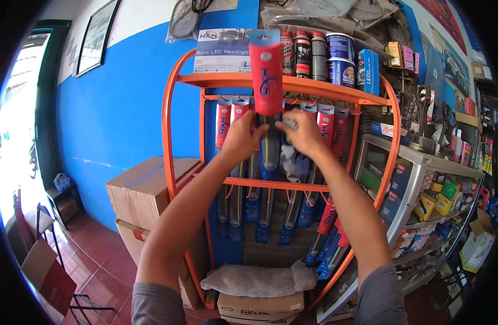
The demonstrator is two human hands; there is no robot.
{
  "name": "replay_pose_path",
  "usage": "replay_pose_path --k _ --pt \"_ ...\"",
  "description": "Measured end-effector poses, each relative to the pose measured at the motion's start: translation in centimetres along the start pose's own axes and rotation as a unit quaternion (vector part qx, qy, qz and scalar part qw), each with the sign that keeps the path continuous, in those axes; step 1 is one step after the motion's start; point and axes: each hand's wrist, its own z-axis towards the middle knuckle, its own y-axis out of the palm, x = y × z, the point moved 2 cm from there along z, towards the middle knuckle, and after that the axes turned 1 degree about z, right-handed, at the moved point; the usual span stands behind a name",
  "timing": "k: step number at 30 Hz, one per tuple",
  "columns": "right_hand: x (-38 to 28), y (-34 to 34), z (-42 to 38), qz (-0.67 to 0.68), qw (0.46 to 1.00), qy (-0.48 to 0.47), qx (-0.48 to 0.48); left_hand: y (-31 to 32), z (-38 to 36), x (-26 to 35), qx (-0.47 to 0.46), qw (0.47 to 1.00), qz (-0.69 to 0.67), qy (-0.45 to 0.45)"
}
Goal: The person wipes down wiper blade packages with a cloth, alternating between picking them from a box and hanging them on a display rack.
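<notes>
A long red and blue package (267, 81) stands upright in front of the orange rack (227, 81). My left hand (242, 135) is closed on its left edge, about midway down. My right hand (303, 132) is at its right edge, with the fingers pinched and a small grey object between them that I cannot make out; a whitish cloth (293, 162) hangs just below this hand. Similar packages (325, 127) hang from the rack's hooks behind both hands, partly hidden by them.
The rack's top shelf holds a headlight box (222, 51), spray cans (302, 54) and blue tubs (341, 73). Cardboard boxes (137, 189) stand at the left, a glass display cabinet (422, 157) at the right. Bubble wrap (259, 280) lies on a box below. Chairs (49, 276) are far left.
</notes>
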Motion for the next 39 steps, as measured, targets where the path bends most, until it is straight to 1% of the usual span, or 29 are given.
replay_pose_path --k 1,3,4,6,7,8,9,10,12,14,16,18,19,21,22,24,25,28,30,31,32,33,34,35,36,37,38,39 --pt "0.5 1.2 -1.1 0.001 0.999 0.035 -0.022 0.7 -0.9 -1.4 0.0 1.0 0.0 0.0" --pt "1.6 3.5 -3.1 -0.001 0.997 0.063 -0.046 2.2 -2.7 -4.2 -0.042 0.997 0.033 -0.048" --pt "2.2 4.7 -4.0 0.006 0.996 0.073 -0.052 2.8 -3.6 -5.2 -0.043 0.997 0.033 -0.049" --pt "3.4 6.6 -5.7 -0.008 0.993 0.1 -0.069 3.8 -5.0 -7.2 -0.051 0.995 -0.004 -0.085" --pt "3.8 7.4 -6.4 -0.011 0.99 0.114 -0.076 4.2 -5.6 -8.0 -0.051 0.995 -0.005 -0.085" --pt "4.1 8.0 -7.0 -0.011 0.99 0.115 -0.075 4.7 -6.2 -8.8 -0.076 0.992 0.033 -0.098" --pt "4.4 8.7 -7.5 -0.015 0.982 0.149 -0.115 5.3 -6.6 -9.6 -0.101 0.986 0.07 -0.11" --pt "4.8 9.4 -8.2 -0.019 0.971 0.183 -0.155 6.0 -7.2 -10.5 -0.102 0.986 0.069 -0.109" --pt "5.3 10.4 -9.1 -0.016 0.971 0.193 -0.142 6.8 -7.9 -12.1 -0.108 0.982 0.108 -0.109" --pt "5.9 11.2 -9.1 -0.015 0.969 0.205 -0.133 7.2 -7.9 -13.3 -0.107 0.983 0.087 -0.122" --pt "5.8 11.2 -8.6 -0.018 0.964 0.22 -0.146 7.1 -7.6 -12.9 -0.111 0.983 0.062 -0.134" --pt "6.0 11.3 -8.4 -0.022 0.958 0.234 -0.161 7.0 -7.0 -12.9 -0.142 0.972 0.067 -0.174" --pt "6.3 11.5 -8.3 -0.016 0.958 0.243 -0.155 7.1 -6.8 -13.1 -0.141 0.972 0.067 -0.175" --pt "6.4 11.7 -8.0 -0.009 0.957 0.249 -0.145 7.3 -6.1 -13.3 -0.137 0.975 0.104 -0.143" --pt "6.3 11.7 -7.7 -0.014 0.954 0.254 -0.157 7.6 -6.0 -13.5 -0.136 0.975 0.106 -0.14" --pt "6.5 12.0 -6.8 -0.018 0.953 0.254 -0.165 7.8 -5.9 -13.8 -0.098 0.976 0.142 -0.132" --pt "6.6 12.4 -6.8 -0.025 0.949 0.261 -0.174 7.8 -5.9 -14.1 -0.099 0.976 0.144 -0.131" --pt "7.0 13.1 -7.0 -0.037 0.942 0.277 -0.189 8.0 -6.2 -14.4 -0.103 0.975 0.125 -0.152" --pt "7.5 13.8 -6.6 -0.041 0.939 0.282 -0.193 7.9 -6.1 -14.3 -0.134 0.958 0.172 -0.188" --pt "7.8 14.3 -6.8 -0.058 0.931 0.289 -0.217 8.0 -6.0 -14.1 -0.134 0.958 0.17 -0.189" --pt "8.1 14.7 -7.2 -0.073 0.921 0.298 -0.24 8.2 -5.9 -14.0 -0.161 0.944 0.184 -0.223" --pt "7.4 14.7 -7.3 -0.073 0.92 0.299 -0.242 8.4 -5.9 -13.9 -0.185 0.928 0.198 -0.257" --pt "6.6 14.5 -7.4 -0.092 0.915 0.325 -0.221 8.5 -6.0 -13.5 -0.185 0.927 0.198 -0.258" --pt "5.8 14.2 -7.3 -0.111 0.909 0.35 -0.198 8.7 -6.0 -13.0 -0.18 0.917 0.211 -0.288" --pt "5.8 14.4 -7.6 -0.112 0.91 0.348 -0.197 8.7 -5.9 -12.7 -0.173 0.906 0.222 -0.316" --pt "6.1 14.6 -8.3 -0.141 0.911 0.365 -0.133 8.7 -5.9 -12.4 -0.169 0.908 0.219 -0.316" --pt "6.4 14.8 -8.9 -0.167 0.907 0.38 -0.07 8.6 -6.5 -12.1 -0.214 0.892 0.243 -0.314" --pt "6.6 14.6 -8.9 -0.165 0.908 0.378 -0.072 8.4 -7.0 -12.0 -0.26 0.874 0.269 -0.312"
